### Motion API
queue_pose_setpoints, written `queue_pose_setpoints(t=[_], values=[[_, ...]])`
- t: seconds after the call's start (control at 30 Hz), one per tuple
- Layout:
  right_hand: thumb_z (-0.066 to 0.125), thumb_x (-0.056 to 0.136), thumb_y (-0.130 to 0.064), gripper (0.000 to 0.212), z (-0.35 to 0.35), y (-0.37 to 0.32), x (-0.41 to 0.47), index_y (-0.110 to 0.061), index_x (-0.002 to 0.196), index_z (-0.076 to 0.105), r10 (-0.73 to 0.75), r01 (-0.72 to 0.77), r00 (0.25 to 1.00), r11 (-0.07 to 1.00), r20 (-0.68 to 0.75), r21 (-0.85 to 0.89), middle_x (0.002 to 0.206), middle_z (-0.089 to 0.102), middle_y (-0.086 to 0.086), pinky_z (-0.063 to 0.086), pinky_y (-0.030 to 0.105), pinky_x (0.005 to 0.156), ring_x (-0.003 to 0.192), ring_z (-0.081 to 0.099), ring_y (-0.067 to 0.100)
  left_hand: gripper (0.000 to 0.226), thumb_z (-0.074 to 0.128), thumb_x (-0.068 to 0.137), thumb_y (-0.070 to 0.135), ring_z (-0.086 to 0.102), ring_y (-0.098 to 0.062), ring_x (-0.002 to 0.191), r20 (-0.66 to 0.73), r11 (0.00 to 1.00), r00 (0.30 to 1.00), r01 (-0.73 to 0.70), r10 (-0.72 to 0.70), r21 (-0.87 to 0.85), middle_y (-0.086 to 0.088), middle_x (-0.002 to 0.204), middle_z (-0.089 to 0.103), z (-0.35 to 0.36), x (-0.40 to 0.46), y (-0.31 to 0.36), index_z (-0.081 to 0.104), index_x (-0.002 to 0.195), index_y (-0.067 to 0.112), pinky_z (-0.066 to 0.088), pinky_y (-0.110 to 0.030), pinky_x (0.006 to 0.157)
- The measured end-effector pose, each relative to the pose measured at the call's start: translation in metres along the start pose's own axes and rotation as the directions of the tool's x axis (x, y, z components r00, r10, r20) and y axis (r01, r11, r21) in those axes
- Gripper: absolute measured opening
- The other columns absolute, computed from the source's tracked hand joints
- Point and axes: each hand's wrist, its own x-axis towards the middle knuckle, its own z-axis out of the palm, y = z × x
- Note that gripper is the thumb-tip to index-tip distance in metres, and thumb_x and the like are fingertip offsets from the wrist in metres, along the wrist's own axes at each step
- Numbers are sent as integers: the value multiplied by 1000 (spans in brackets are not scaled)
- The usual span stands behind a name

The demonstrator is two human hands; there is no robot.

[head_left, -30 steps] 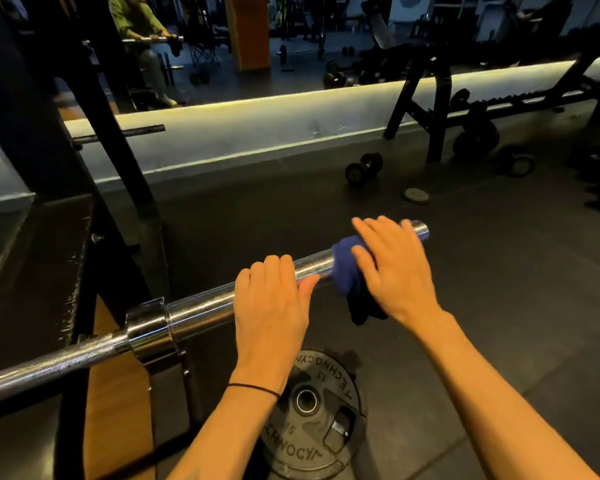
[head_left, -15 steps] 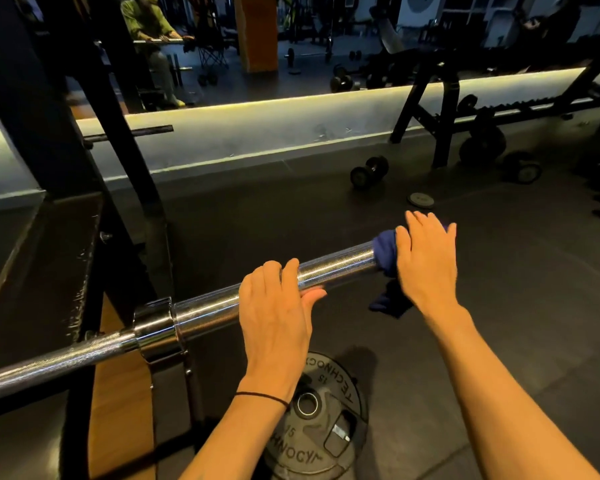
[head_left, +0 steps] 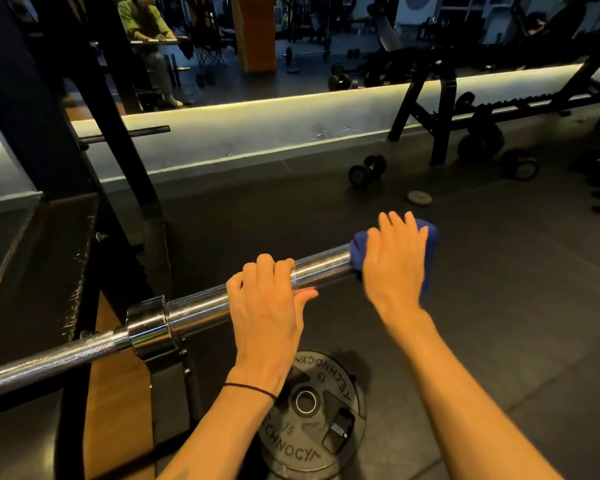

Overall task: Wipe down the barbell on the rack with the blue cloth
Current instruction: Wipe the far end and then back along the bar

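Soft cloth on a chrome bar
Right hand (head_left: 394, 261) clasps the blue cloth (head_left: 357, 251) over the ridged steel barbell (head_left: 201, 306); left hand (head_left: 267, 306) grips its sleeve.

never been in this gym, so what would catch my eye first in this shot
The chrome barbell running across the middle from lower left, with the left hand gripping its sleeve and the right hand wrapping the blue cloth over its far end. Below the hands, a black weight plate lies flat on the floor, and a glowing strip light crosses the wall behind.
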Motion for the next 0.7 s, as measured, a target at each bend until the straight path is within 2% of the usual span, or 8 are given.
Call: queue_pose_setpoints(t=[0.07, 0.17, 0.23, 0.3, 0.4, 0.5, 0.6, 0.7], values=[[34, 101, -25, 24, -2, -28, -21, -18, 100, 57, -244, 244, 970, 968, -5, 57, 106, 56, 2, 36, 48, 96, 106, 50, 32, 45, 78, 74, 44, 43, -22, 79, 7, 998, 999, -47, 47, 39, -4, 91, 48, -1, 5, -5, 58, 103, 16, 32, -35, 72], [40, 102, -36, 47, -6, -20, -29, -10, 136, 58, -545, 532, 839, 822, 5, 203, 133, 61, 9, 30, 45, 113, 126, 51, 30, 39, 81, 71, 32, 40, -21, 76, 44, 992, 992, -117, 115, 50, -4, 88, 46, -1, 11, -13, 55, 94, 16, 32, -35, 69], [41, 102, -38, 50, 0, 9, -13, -7, 135, 60, -507, 505, 862, 853, -17, 130, 127, 64, 13, 33, 45, 109, 120, 55, 35, 46, 84, 67, 38, 40, -21, 76, 79, 991, 988, -134, 134, -8, -4, 89, 46, -1, 13, -13, 54, 94, 15, 36, -35, 68], [38, 102, -37, 50, 2, 39, 3, -5, 130, 64, -263, 267, 964, 954, -44, 137, 125, 65, 15, 30, 46, 112, 123, 54, 38, 53, 85, 65, 45, 39, -19, 77, 107, 995, 990, -80, 86, -59, -2, 91, 44, -3, 15, -11, 51, 94, 17, 41, -34, 65], [28, 102, -34, 51, 6, 28, 4, -5, 130, 60, 11, -8, 999, 997, -35, 82, 130, 60, 14, 26, 49, 116, 131, 46, 36, 58, 79, 70, 53, 39, -16, 84, 167, 1000, 986, -20, 19, 5, 0, 99, 41, -5, 18, -6, 50, 107, 21, 40, -30, 66], [29, 100, -29, 38, 3, -13, -19, -10, 116, 58, -164, 167, 986, 979, -34, 120, 113, 59, 7, 34, 45, 100, 112, 50, 32, 62, 65, 82, 58, 39, -18, 93, 237, 989, 971, -54, 20, 135, -2, 109, 39, -5, 16, -3, 48, 127, 21, 34, -30, 73], [36, 102, -37, 49, 1, -2, -23, -9, 136, 58, -405, 398, 914, 891, -15, 218, 135, 60, 10, 27, 43, 115, 129, 49, 30, 52, 64, 83, 56, 40, -19, 93, 250, 989, 968, -62, 27, 133, -3, 108, 40, -6, 15, -3, 51, 119, 21, 34, -32, 74], [34, 102, -38, 51, 8, 39, 8, -6, 127, 64, -273, 272, 962, 954, -5, 126, 123, 65, 11, 33, 47, 109, 119, 54, 33, 47, 65, 84, 54, 48, -18, 93, 254, 993, 967, -58, 29, 106, -1, 106, 49, -5, 14, 0, 51, 115, 22, 38, -33, 78]])
